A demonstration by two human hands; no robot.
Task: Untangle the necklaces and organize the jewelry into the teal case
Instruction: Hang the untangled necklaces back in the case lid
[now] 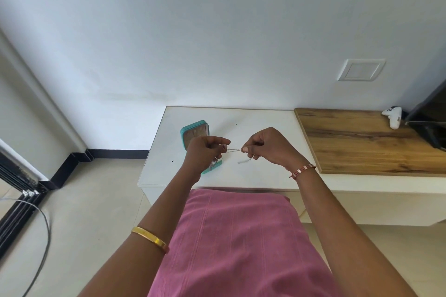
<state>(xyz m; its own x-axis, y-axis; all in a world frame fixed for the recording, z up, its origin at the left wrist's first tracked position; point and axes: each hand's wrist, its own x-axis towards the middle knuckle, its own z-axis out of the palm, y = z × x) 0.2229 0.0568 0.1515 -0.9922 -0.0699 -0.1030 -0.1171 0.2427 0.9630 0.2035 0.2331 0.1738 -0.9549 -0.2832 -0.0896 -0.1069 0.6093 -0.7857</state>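
1. Thin silver necklace chain point(233, 150) stretched short and taut in the middle of the frame, above the white surface point(265, 128), between both hands.
2. Left hand point(205, 152) pinching one end with curled fingers; more chain or a pendant apparently hanging below this hand, too small to tell.
3. Right hand point(268, 147) pinching the other end, fingers curled tight; a pale loose bit dangling under it.
4. Teal case point(195, 138) lying open on the surface, just behind and below the left hand, partly hidden by it; small jewelry pieces inside, not clear which.
5. Step in hand, by judgement: untangling, pulling one strand apart.
6. Next move probably needing a gentle pull, then laying the freed chain into the case.
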